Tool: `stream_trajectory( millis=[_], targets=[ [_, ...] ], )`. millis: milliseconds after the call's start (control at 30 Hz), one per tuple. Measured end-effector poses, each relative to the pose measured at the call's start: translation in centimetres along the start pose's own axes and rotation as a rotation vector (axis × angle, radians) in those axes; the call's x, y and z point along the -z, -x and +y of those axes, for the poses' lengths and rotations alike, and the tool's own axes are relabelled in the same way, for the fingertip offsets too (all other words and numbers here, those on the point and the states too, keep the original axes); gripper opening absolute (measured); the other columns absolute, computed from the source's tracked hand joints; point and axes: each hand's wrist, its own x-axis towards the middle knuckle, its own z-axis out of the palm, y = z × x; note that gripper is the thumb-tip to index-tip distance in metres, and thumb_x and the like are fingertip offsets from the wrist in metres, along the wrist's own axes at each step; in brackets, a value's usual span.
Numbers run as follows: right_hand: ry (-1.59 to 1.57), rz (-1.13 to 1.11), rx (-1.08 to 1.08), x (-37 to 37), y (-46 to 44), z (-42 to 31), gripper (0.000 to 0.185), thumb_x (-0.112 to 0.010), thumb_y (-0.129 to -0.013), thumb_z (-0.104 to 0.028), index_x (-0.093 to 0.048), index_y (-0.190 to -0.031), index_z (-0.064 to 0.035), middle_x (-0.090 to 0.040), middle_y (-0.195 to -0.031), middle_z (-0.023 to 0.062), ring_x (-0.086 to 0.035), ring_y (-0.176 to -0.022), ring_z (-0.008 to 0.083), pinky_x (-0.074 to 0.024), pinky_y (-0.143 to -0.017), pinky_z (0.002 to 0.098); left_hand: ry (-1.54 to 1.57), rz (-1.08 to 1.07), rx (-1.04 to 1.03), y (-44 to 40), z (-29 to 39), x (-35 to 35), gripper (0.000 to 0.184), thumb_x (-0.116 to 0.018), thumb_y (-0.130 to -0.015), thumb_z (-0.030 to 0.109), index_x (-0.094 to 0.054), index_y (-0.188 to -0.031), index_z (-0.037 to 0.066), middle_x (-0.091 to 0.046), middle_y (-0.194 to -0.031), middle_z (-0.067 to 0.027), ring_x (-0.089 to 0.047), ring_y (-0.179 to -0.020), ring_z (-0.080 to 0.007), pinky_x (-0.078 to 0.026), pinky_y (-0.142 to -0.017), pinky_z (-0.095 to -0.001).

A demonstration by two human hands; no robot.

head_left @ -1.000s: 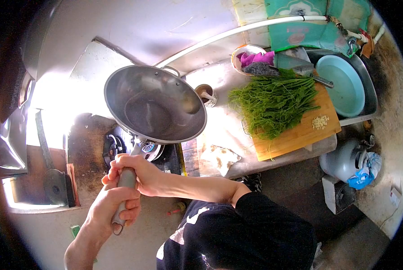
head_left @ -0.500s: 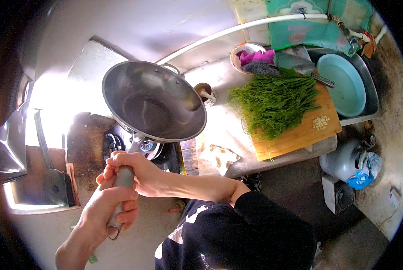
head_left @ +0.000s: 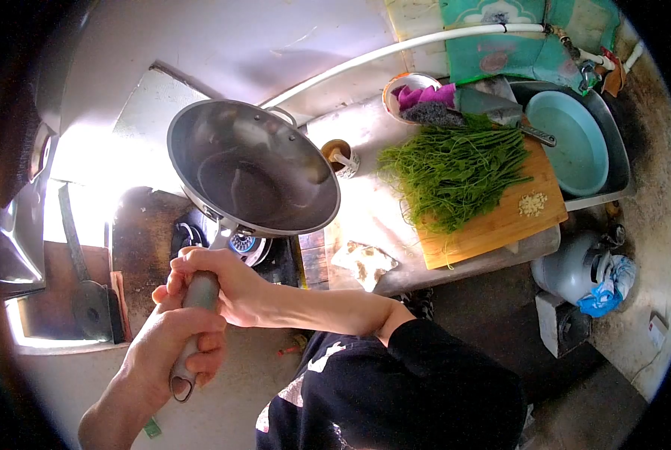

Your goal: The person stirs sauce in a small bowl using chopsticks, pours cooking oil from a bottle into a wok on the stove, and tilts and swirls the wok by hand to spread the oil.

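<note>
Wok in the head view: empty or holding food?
Empty of food: the inside of the wok faces the camera, showing only its dark surface. Whether a thin film of oil coats it, I cannot tell.

Clock centred on wok (head_left: 253, 180), twelve at top of view: handle (head_left: 183, 367) out at 7, right hand (head_left: 221, 279) on it nearer the wok, left hand (head_left: 169, 341) farther along. Burner (head_left: 244, 244) at 6, partly behind wok. Cup (head_left: 353, 165) at 3, just beside rim. Loose scrap (head_left: 365, 262) at 4, on counter (head_left: 365, 199). Board (head_left: 470, 240) well out at 3, also on counter; greens (head_left: 459, 172) on it, chopped bits (head_left: 532, 204) at greens' 4. From board: bowl (head_left: 407, 78) at 11, basin (head_left: 602, 150) in sink (head_left: 619, 161) at 2, gas cylinder (head_left: 569, 262) at 4.
</note>
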Motion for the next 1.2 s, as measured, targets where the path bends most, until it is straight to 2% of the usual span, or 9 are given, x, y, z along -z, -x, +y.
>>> stream_trajectory(
  millis=[167,233,300,500,600,800,867,967,1200],
  targets=[
    [-0.029,-0.016,0.000,-0.2,0.2,0.0,0.011,-0.058,-0.079,-0.014,-0.055,-0.075,-0.0039,-0.060,-0.074,0.0103,-0.061,-0.077,0.0227,-0.0495,-0.076,0.0333,0.022,0.037,-0.005,0.1,0.0,-0.4,0.019,-0.050,-0.076,0.014,-0.038,-0.060,0.012,-0.038,-0.048,0.0018,-0.033,-0.032,-0.0060,-0.026,-0.030,-0.0240],
    [0.004,-0.058,0.012,0.0,0.2,0.1,0.012,-0.057,-0.079,-0.017,-0.056,-0.074,-0.0058,-0.060,-0.074,0.0094,-0.061,-0.083,0.0235,-0.0468,-0.082,0.0351,0.013,0.039,-0.018,0.2,0.1,-0.4,0.018,-0.050,-0.076,0.013,-0.039,-0.061,0.011,-0.038,-0.048,0.0016,-0.033,-0.031,-0.0062,-0.026,-0.029,-0.0239],
    [0.000,-0.048,0.006,0.1,0.2,0.2,0.012,-0.057,-0.079,-0.016,-0.056,-0.074,-0.0059,-0.060,-0.073,0.0093,-0.061,-0.082,0.0235,-0.0469,-0.082,0.0352,0.004,0.040,-0.031,0.2,-0.1,-0.3,0.017,-0.050,-0.076,0.013,-0.039,-0.063,0.011,-0.038,-0.049,0.0014,-0.033,-0.031,-0.0064,-0.026,-0.029,-0.0238],
    [-0.009,-0.013,-0.038,0.4,0.3,0.8,0.010,-0.057,-0.080,-0.015,-0.055,-0.073,-0.0069,-0.060,-0.073,0.0088,-0.062,-0.081,0.0234,-0.0470,-0.083,0.0358,0.069,-0.046,-0.007,-0.4,-1.6,0.9,0.008,-0.050,-0.077,0.013,-0.042,-0.078,0.009,-0.040,-0.052,0.0023,-0.034,-0.032,-0.0056,-0.026,-0.029,-0.0231],
    [0.000,-0.017,-0.064,1.4,-0.2,1.5,0.010,-0.057,-0.079,-0.014,-0.054,-0.073,-0.0071,-0.060,-0.073,0.0090,-0.062,-0.081,0.0242,-0.0468,-0.084,0.0361,0.219,-0.053,-0.026,-1.1,-2.6,1.5,0.012,-0.053,-0.076,0.008,-0.041,-0.074,0.006,-0.041,-0.053,-0.0016,-0.039,-0.034,-0.0084,-0.033,-0.029,-0.0247],
    [0.060,0.025,-0.119,2.8,-0.5,2.6,0.010,-0.058,-0.079,-0.014,-0.054,-0.072,-0.0073,-0.060,-0.070,0.0085,-0.062,-0.082,0.0245,-0.0468,-0.084,0.0354,0.330,-0.154,-0.043,-3.1,-5.3,2.8,0.011,-0.052,-0.076,0.008,-0.041,-0.077,0.008,-0.040,-0.055,-0.0007,-0.038,-0.034,-0.0082,-0.031,-0.030,-0.0247],
    [0.084,0.059,-0.135,3.2,-0.5,2.9,0.011,-0.059,-0.078,-0.015,-0.054,-0.071,-0.0075,-0.060,-0.070,0.0075,-0.062,-0.081,0.0242,-0.0470,-0.083,0.0346,0.302,-0.140,-0.028,-3.7,-5.9,3.0,0.007,-0.050,-0.080,0.012,-0.044,-0.084,0.012,-0.037,-0.052,0.0054,-0.033,-0.031,-0.0053,-0.023,-0.026,-0.0220],
    [0.118,0.097,-0.132,3.5,-0.5,3.4,0.012,-0.059,-0.078,-0.015,-0.054,-0.070,-0.0078,-0.059,-0.070,0.0068,-0.061,-0.080,0.0227,-0.0464,-0.082,0.0338,0.349,-0.145,-0.013,-3.7,-6.0,3.3,0.013,-0.053,-0.074,0.008,-0.040,-0.073,0.009,-0.040,-0.053,-0.0009,-0.038,-0.034,-0.0088,-0.030,-0.030,-0.0253],
    [0.107,0.082,-0.152,3.2,-0.5,3.4,0.013,-0.060,-0.076,-0.016,-0.055,-0.069,-0.0078,-0.059,-0.070,0.0060,-0.060,-0.079,0.0205,-0.0447,-0.085,0.0338,0.403,-0.183,0.002,-3.7,-5.8,3.5,0.014,-0.054,-0.072,0.008,-0.040,-0.072,0.008,-0.040,-0.052,-0.0012,-0.038,-0.034,-0.0092,-0.029,-0.030,-0.0256]
  ],
)
